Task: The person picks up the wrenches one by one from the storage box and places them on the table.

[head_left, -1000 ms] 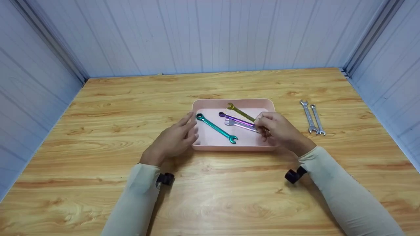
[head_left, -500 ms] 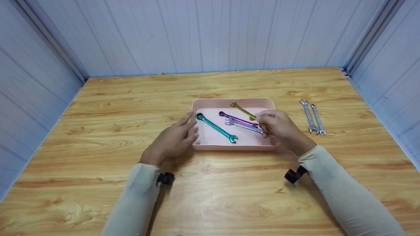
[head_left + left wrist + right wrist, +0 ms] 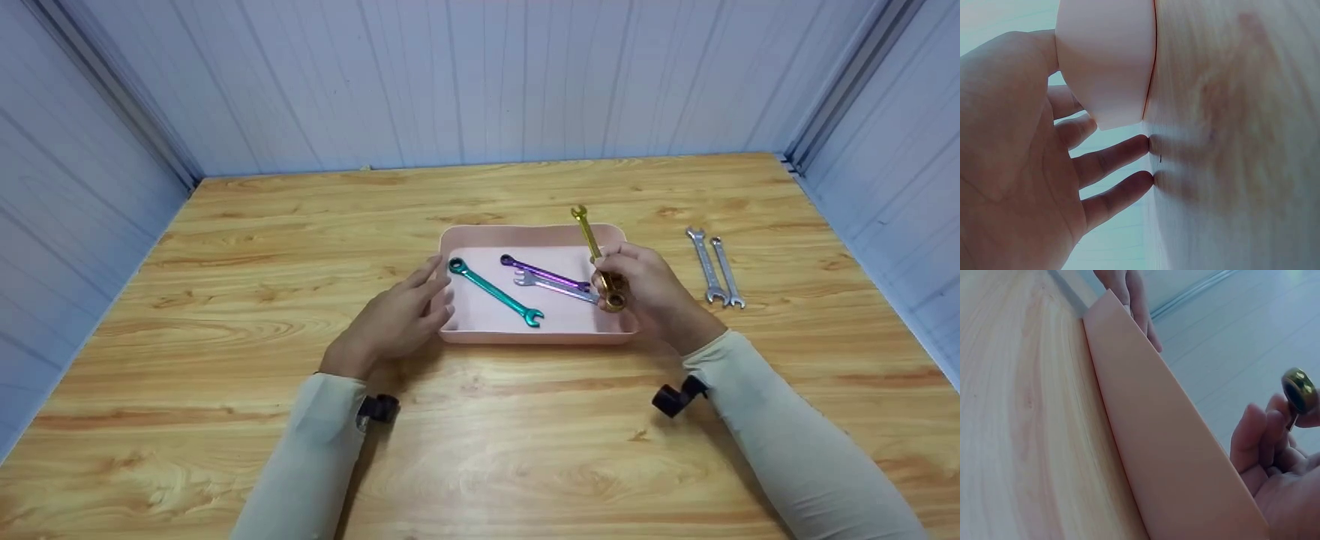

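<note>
Three wrenches remain in the pink tray point(image 3: 480, 238): teal point(image 3: 495, 292), purple point(image 3: 544, 273), silver point(image 3: 556, 288). Two silver wrenches point(image 3: 715, 268) lie on the bench point(image 3: 225, 300). Our right hand point(image 3: 649, 289) pinches the gold wrench point(image 3: 596, 255) above the tray; the grip looks light, so it may slip. Our left hand point(image 3: 394, 319) rests relaxed against the tray.

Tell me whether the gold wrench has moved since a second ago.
Yes. The gold wrench has been lifted by the right hand off the pink tray floor; its open end now points past the tray's far rim.
</note>
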Action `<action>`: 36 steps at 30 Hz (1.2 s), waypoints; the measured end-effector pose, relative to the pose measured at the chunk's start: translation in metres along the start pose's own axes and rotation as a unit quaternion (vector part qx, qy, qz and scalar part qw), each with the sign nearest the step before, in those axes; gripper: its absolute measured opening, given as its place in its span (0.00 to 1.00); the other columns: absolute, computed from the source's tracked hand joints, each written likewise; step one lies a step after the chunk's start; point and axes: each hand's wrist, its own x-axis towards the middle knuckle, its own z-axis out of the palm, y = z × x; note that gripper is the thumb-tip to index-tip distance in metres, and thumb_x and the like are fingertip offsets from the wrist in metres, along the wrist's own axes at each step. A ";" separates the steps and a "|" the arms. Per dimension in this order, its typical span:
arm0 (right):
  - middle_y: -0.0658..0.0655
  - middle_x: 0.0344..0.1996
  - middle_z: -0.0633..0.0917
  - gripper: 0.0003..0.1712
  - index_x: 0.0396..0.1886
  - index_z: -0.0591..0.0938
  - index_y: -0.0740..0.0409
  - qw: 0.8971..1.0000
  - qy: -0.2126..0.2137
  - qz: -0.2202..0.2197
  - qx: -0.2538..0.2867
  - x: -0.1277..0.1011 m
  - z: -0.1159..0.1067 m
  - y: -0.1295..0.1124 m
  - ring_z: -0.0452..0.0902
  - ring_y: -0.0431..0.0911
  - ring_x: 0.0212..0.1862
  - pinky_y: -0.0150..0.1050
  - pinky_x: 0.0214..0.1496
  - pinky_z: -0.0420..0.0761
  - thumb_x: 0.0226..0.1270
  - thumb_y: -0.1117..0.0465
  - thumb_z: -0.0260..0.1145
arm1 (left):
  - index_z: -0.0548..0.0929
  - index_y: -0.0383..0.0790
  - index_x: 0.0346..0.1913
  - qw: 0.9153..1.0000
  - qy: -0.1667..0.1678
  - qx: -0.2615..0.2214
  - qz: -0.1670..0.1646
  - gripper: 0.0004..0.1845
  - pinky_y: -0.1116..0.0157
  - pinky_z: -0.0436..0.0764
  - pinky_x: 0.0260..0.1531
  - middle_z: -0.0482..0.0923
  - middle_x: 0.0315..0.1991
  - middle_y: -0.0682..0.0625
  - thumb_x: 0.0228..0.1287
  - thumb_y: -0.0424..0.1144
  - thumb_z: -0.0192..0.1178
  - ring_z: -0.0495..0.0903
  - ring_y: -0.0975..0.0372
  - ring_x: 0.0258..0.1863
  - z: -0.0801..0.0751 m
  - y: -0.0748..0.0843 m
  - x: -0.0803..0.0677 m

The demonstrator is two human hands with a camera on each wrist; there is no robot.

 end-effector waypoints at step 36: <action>0.57 0.26 0.83 0.08 0.32 0.77 0.60 0.999 -0.024 -0.011 0.021 0.000 -0.006 -0.001 0.80 0.47 0.31 0.38 0.34 0.79 0.74 0.67 0.56 | 0.64 0.47 0.77 1.000 -0.001 0.010 -0.011 0.30 0.50 0.63 0.69 0.45 0.81 0.54 0.79 0.53 0.46 0.59 0.53 0.75 0.000 0.001 0.000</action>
